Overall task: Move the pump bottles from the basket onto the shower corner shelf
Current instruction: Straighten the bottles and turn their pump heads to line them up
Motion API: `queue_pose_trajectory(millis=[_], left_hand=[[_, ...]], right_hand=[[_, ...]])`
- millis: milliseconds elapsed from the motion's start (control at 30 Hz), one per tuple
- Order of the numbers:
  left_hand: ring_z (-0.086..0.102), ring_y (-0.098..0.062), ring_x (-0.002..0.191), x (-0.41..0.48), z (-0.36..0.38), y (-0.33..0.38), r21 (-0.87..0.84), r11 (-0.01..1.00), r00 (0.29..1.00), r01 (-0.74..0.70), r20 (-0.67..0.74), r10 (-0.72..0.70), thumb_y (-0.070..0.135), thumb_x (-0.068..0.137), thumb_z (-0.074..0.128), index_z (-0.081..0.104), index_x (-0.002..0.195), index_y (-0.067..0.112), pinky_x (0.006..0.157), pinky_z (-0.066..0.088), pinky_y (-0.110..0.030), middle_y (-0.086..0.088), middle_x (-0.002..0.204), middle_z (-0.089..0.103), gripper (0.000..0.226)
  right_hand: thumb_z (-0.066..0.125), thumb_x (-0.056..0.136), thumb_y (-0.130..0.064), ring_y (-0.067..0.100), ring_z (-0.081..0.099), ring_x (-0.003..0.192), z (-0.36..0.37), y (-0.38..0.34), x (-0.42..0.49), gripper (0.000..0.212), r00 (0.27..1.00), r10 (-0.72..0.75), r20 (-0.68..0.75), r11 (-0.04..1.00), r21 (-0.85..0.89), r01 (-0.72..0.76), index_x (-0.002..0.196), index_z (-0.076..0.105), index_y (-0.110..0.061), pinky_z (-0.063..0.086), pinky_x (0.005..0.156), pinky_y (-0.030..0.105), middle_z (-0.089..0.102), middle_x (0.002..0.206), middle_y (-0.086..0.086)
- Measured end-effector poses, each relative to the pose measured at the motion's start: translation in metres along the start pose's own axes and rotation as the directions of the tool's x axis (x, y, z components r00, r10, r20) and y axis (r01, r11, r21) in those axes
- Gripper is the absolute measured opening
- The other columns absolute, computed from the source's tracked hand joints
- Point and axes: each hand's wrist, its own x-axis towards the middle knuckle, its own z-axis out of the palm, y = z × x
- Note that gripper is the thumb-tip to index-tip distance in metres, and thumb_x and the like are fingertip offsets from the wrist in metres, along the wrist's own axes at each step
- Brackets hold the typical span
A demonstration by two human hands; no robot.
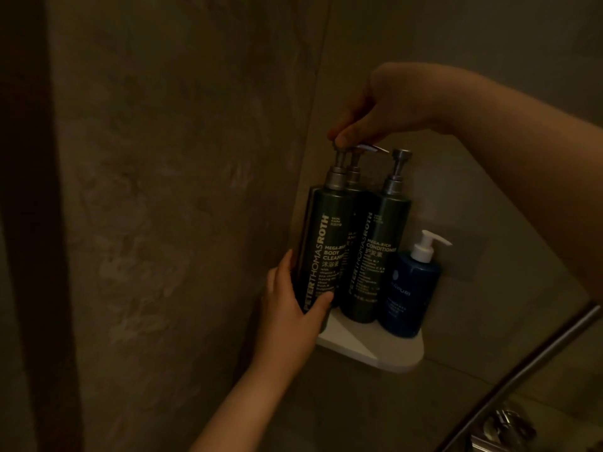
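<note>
Dim, warm light falls on two mottled brown stone-look walls, the left wall (163,190) and the right wall (489,44), which meet at a corner seam (327,34). A dark vertical strip (26,223) edges the far left. At lower right a metal bar (522,376) slants above a chrome fitting (502,425).

L forearm, bare, angled up from below; L hand (293,300) wrapped round lower part of body cleanser bottle (326,249), thumb across the front. R arm came in from upper right, wrist bent down, R hand (385,106) w/ fingertips (346,137) pinching the bottle's pump (340,158).
</note>
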Motion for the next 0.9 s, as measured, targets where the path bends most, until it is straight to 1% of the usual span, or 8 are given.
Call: queue_pose_trajectory(millis=[200, 267, 367, 433, 533, 600, 767, 900], left_hand=[[0.036, -0.006, 0.118, -0.004, 0.013, 0.006, 0.171, 0.985, 0.978, -0.039, -0.195, 0.073, 0.034, 0.077, 0.072, 0.031, 0.14, 0.027, 0.094, 0.033, -0.021, 0.01, 0.128, 0.033, 0.076], [0.037, -0.005, 0.118, -0.005, 0.015, 0.006, 0.167, 0.985, 0.973, -0.033, -0.22, 0.07, 0.034, 0.075, 0.073, 0.032, 0.138, 0.027, 0.094, 0.034, -0.022, 0.012, 0.126, 0.034, 0.075], [0.035, -0.004, 0.119, -0.005, 0.014, 0.005, 0.155, 0.987, 0.978, -0.044, -0.196, 0.074, 0.034, 0.076, 0.072, 0.031, 0.138, 0.028, 0.095, 0.033, -0.022, 0.015, 0.126, 0.031, 0.074], [0.037, -0.006, 0.121, -0.006, 0.013, 0.003, 0.127, 0.991, 0.985, -0.053, -0.158, 0.073, 0.029, 0.078, 0.07, 0.029, 0.138, 0.03, 0.098, 0.037, -0.027, 0.013, 0.129, 0.033, 0.072], [0.037, -0.008, 0.126, -0.008, 0.012, 0.001, 0.109, 0.994, 0.994, -0.019, -0.108, 0.031, 0.024, 0.079, 0.069, 0.023, 0.139, 0.036, 0.103, 0.039, -0.038, 0.011, 0.134, 0.036, 0.076], [0.036, -0.009, 0.127, -0.008, 0.012, -0.001, 0.136, 0.99, 0.993, -0.025, -0.111, 0.041, 0.026, 0.079, 0.07, 0.022, 0.14, 0.035, 0.104, 0.039, -0.04, 0.009, 0.136, 0.036, 0.078], [0.034, -0.008, 0.127, -0.009, 0.01, -0.003, 0.158, 0.986, 0.993, -0.05, -0.102, 0.067, 0.032, 0.079, 0.069, 0.018, 0.139, 0.04, 0.104, 0.038, -0.04, 0.014, 0.134, 0.032, 0.079], [0.03, -0.002, 0.127, -0.009, 0.006, -0.007, 0.137, 0.988, 0.995, -0.066, -0.059, 0.075, 0.036, 0.079, 0.069, 0.013, 0.134, 0.051, 0.104, 0.035, -0.032, 0.024, 0.128, 0.026, 0.08]], right_hand=[[0.073, 0.076, -0.035, 0.012, 0.067, 0.094, 0.001, 0.0, -0.001, 0.026, 1.0, 0.014, -0.003, 1.0, 0.018, -0.014, 0.1, 0.073, -0.024, 0.05, 0.079, 0.019, 0.073, 0.099, -0.002], [0.072, 0.077, -0.035, 0.01, 0.067, 0.091, 0.001, 0.0, -0.001, 0.027, 1.0, 0.029, -0.003, 0.999, 0.031, -0.029, 0.101, 0.073, -0.022, 0.051, 0.072, 0.016, 0.073, 0.1, -0.001], [0.072, 0.077, -0.029, 0.0, 0.064, 0.075, 0.002, 0.003, 0.001, 0.024, 0.999, 0.05, 0.005, 0.993, 0.107, -0.05, 0.1, 0.072, -0.021, 0.045, 0.049, 0.004, 0.072, 0.095, -0.003], [0.073, 0.076, -0.029, -0.001, 0.063, 0.069, 0.002, 0.004, 0.002, 0.023, 0.998, 0.067, 0.006, 0.989, 0.131, -0.067, 0.097, 0.072, -0.021, 0.044, 0.047, 0.003, 0.072, 0.093, -0.005], [0.075, 0.072, -0.034, 0.002, 0.066, 0.075, 0.002, 0.006, 0.006, 0.029, 0.996, 0.084, 0.012, 0.988, 0.132, -0.085, 0.097, 0.073, -0.018, 0.05, 0.056, 0.008, 0.073, 0.093, -0.003], [0.076, 0.07, -0.036, 0.002, 0.068, 0.07, 0.002, 0.006, 0.009, 0.031, 0.995, 0.096, 0.009, 0.988, 0.123, -0.096, 0.093, 0.072, -0.015, 0.05, 0.054, 0.01, 0.073, 0.088, -0.002], [0.076, 0.071, -0.037, -0.002, 0.063, 0.046, 0.004, 0.002, 0.014, 0.024, 0.99, 0.14, -0.023, 0.984, 0.114, -0.137, 0.072, 0.067, -0.015, 0.045, 0.04, 0.01, 0.068, 0.063, -0.006], [0.072, 0.076, -0.041, -0.001, 0.06, 0.041, 0.006, -0.002, 0.013, 0.028, 0.985, 0.172, -0.02, 0.982, 0.082, -0.17, 0.068, 0.065, -0.015, 0.043, 0.037, 0.012, 0.065, 0.048, -0.009]])
